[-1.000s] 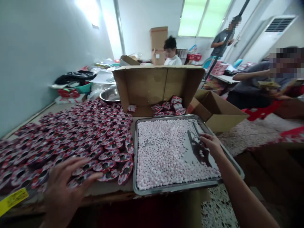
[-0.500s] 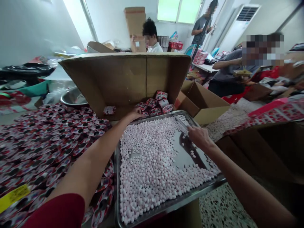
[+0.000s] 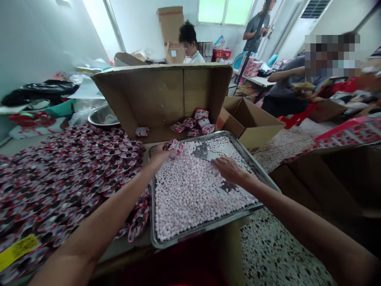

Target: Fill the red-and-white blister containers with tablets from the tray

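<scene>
A metal tray (image 3: pixel 262 206) full of small pale pink-white tablets (image 3: pixel 190 194) lies in front of me. Over its far left corner, my left hand (image 3: pixel 159 155) is closed on a small red and white packet (image 3: pixel 175 148). My right hand (image 3: pixel 229 167) is closed around a thin metal tool (image 3: pixel 203 158), low over the middle of the tray. The tool's exact kind is hard to make out. Behind the tray, several similar packets (image 3: pixel 196 124) lie in a cardboard box (image 3: pixel 166 91) tipped on its side.
Rows of open red and white packets (image 3: pixel 80 171) cover the table to the left. A metal bowl (image 3: pixel 104 116) stands behind them. An open carton (image 3: pixel 253 127) sits beyond the tray at right. Three people are farther back, one (image 3: pixel 288 85) holding a food container.
My left hand has drawn back from the packets in the box and now holds one over the tray. My right hand has moved left with the tool across the tablets.
</scene>
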A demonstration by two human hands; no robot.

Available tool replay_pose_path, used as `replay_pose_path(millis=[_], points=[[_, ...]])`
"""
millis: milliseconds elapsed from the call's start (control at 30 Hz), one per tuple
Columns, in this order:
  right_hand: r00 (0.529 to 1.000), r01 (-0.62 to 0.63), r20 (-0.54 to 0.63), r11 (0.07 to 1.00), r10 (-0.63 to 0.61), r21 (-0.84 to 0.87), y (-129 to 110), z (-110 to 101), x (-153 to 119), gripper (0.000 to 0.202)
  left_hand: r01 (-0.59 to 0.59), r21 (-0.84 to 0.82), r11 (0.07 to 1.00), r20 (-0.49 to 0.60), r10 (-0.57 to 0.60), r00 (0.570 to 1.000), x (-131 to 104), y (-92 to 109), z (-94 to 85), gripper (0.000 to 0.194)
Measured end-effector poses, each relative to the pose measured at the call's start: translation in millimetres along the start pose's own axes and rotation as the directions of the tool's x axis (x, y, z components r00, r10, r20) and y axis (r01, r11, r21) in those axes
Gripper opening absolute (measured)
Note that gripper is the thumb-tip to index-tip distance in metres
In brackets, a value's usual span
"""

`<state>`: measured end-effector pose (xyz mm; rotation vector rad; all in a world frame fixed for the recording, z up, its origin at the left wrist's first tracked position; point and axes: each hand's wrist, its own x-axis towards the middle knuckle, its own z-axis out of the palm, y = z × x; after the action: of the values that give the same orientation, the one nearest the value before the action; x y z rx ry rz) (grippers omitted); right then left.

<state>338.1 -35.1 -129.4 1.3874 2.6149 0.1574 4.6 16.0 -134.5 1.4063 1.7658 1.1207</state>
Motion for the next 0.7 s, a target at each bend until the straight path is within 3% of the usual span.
replay_pose_path(millis=[67, 133, 233, 367, 500, 600, 700], points=[[0.985, -0.172, -0.010, 0.985, 0.172, -0.018, 1.3, -0.5, -25.5, 0.026, 0.026, 0.067, 0.997, -0.031, -0.024, 0.999, -15.6, -6.9, 4.8, 0.048], [0.950, -0.312, 0.020, 0.950, 0.312, -0.006, 3.0, 1.0, -50.0, 0.023, 0.042, 0.101, 0.994, -0.168, -0.025, 0.985, -29.0, -12.0, 16.3, 0.051], [0.924, -0.379, 0.102, 0.919, 0.369, 0.106, -9.7, 4.7, -70.0, 0.024, -0.015, 0.060, 0.998, -0.315, 0.033, 0.948, -51.4, -12.1, 49.1, 0.053], [0.911, -0.412, 0.116, 0.870, 0.395, 0.271, -50.9, 5.9, -53.7, 0.025, -0.076, -0.077, 0.994, -0.319, 0.048, 0.946, -81.2, 3.6, 98.1, 0.051], [0.893, -0.423, 0.073, 0.774, 0.444, 0.471, -74.9, 6.0, -22.2, 0.021, 0.008, -0.190, 0.982, -0.266, -0.059, 0.962, -99.7, 25.4, 129.2, 0.049], [0.861, -0.423, 0.080, 0.619, 0.502, 0.662, -73.2, 11.2, -9.5, 0.020, 0.080, -0.294, 0.953, -0.258, -0.160, 0.953, -104.1, 37.3, 140.0, 0.044], [0.861, -0.386, 0.131, 0.462, 0.492, 0.798, -66.1, 16.3, -8.5, 0.025, 0.065, -0.394, 0.917, -0.202, -0.155, 0.967, -97.1, 41.7, 130.0, 0.042]])
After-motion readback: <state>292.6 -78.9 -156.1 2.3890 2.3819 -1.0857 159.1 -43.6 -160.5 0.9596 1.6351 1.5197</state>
